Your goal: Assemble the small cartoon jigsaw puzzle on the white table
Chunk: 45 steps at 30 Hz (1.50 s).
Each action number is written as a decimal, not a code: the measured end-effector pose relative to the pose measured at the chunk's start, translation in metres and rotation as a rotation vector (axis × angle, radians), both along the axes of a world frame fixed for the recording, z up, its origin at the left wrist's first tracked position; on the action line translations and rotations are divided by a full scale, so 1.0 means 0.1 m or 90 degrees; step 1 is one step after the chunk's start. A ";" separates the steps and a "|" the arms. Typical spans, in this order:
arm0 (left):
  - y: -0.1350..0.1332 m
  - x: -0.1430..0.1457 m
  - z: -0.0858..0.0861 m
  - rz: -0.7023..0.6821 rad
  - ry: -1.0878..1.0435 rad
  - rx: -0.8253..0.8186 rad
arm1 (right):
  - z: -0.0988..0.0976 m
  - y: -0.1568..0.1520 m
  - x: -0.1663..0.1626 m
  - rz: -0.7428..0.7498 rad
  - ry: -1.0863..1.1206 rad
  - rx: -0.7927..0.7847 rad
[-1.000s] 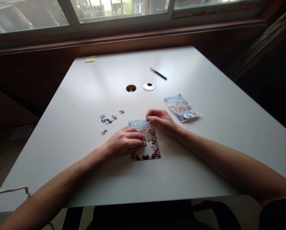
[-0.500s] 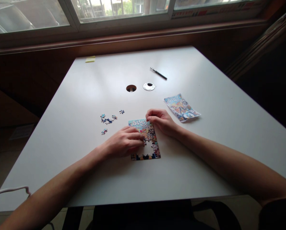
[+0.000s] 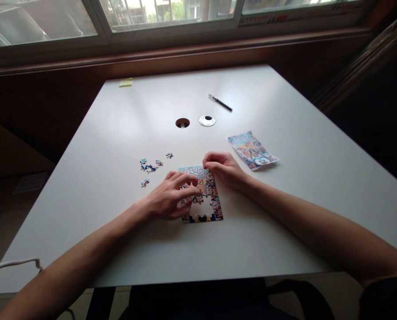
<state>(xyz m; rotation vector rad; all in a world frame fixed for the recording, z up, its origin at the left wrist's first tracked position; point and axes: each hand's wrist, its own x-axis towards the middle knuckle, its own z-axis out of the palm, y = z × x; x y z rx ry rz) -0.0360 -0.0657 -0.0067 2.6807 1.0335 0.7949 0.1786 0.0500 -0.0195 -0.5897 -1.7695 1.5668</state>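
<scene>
A small colourful jigsaw puzzle (image 3: pixel 208 205) lies on the white table (image 3: pixel 218 240) in front of me, with a white gap near its middle. My left hand (image 3: pixel 172 198) rests over the puzzle's left side, fingers bent and fingertips pressing on the pieces beside the gap. My right hand (image 3: pixel 223 169) is curled at the puzzle's top right corner, fingertips pinching its edge. Several loose puzzle pieces (image 3: pixel 150 167) lie scattered on the table to the left of the puzzle.
A printed puzzle bag (image 3: pixel 252 150) lies to the right of my right hand. Farther back are a round cable hole (image 3: pixel 182 122), its white cap (image 3: pixel 207 120), a black pen (image 3: pixel 220 102) and a yellow sticky pad (image 3: pixel 125 82). A window runs along the far wall.
My left hand's fingers have lifted and arched slightly, spreading over the puzzle's left side. The right hand has stayed at the top corner.
</scene>
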 end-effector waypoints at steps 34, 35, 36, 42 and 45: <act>0.28 -0.98 -0.08 0.523 -0.060 -0.015 | -0.03 -0.02 0.05 0.007 0.001 -0.009; 0.28 -0.98 -0.10 0.511 -0.044 -0.006 | -0.02 -0.02 0.04 0.006 0.000 -0.009; 0.28 -0.97 -0.11 0.497 -0.024 0.004 | -0.02 -0.02 0.04 0.006 -0.002 -0.010; 0.23 -0.86 -0.14 0.464 0.077 0.038 | 0.00 -0.03 0.03 0.005 -0.005 -0.016; 0.21 -0.80 -0.11 0.492 0.079 0.040 | -0.01 -0.03 0.03 0.005 -0.010 -0.013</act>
